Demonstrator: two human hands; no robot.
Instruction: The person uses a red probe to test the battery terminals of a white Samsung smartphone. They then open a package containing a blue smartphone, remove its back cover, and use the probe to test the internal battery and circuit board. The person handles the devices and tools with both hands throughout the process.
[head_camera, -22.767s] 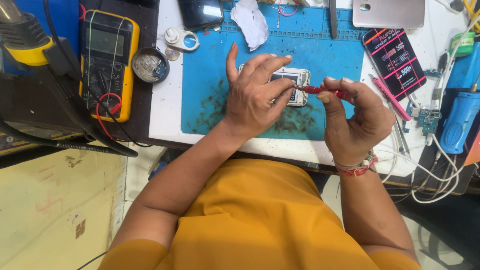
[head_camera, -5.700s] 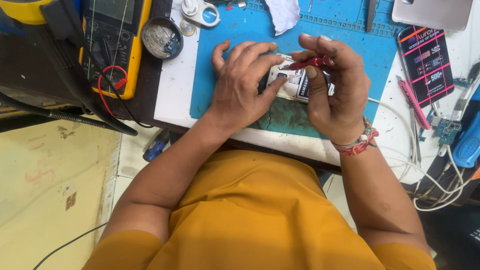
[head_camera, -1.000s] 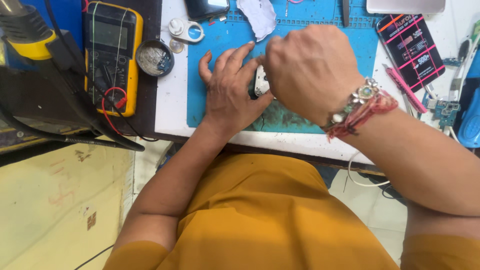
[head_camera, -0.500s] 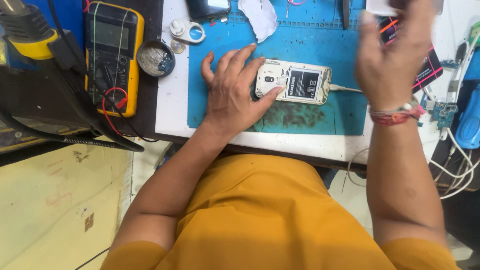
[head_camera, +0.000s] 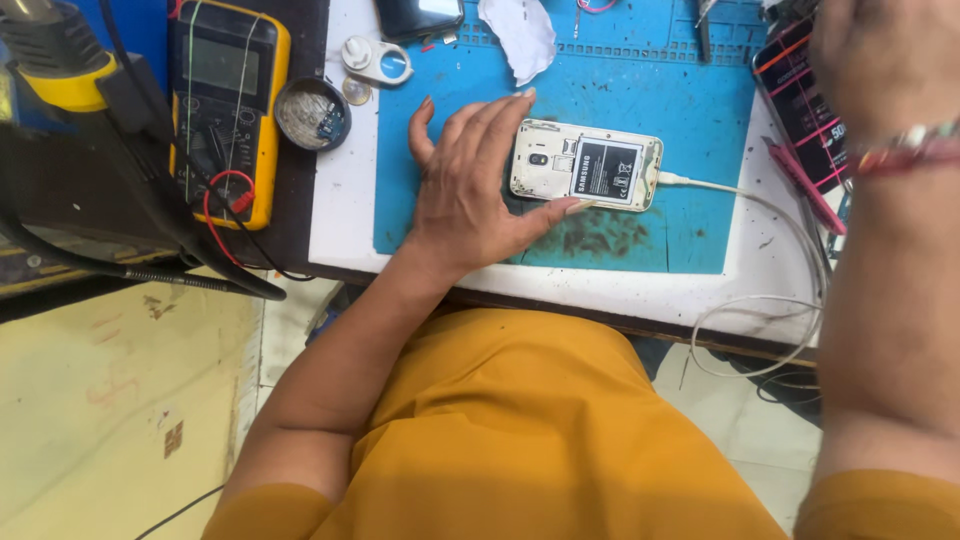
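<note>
A white phone (head_camera: 585, 165) with its back cover off lies flat on a blue work mat (head_camera: 690, 110), battery showing. A white cable (head_camera: 740, 200) runs from its right end off the table edge. My left hand (head_camera: 465, 195) lies on the mat at the phone's left end. The thumb presses the phone's lower edge and the index finger reaches its top left corner. My right hand (head_camera: 880, 60) is raised at the top right, over a dark printed card (head_camera: 800, 100). Its fingers are cut off by the frame edge.
A yellow multimeter (head_camera: 225, 100) with red and black leads lies at the left, next to a round tin (head_camera: 311, 113). A white loupe (head_camera: 377, 62), a crumpled tissue (head_camera: 520, 35) and a dark phone (head_camera: 420, 15) lie at the back. A pink tool (head_camera: 805, 185) lies at the right.
My right hand has lifted off the phone and swung to the upper right, uncovering the phone and its cable. My left hand has stayed at the phone's left end.
</note>
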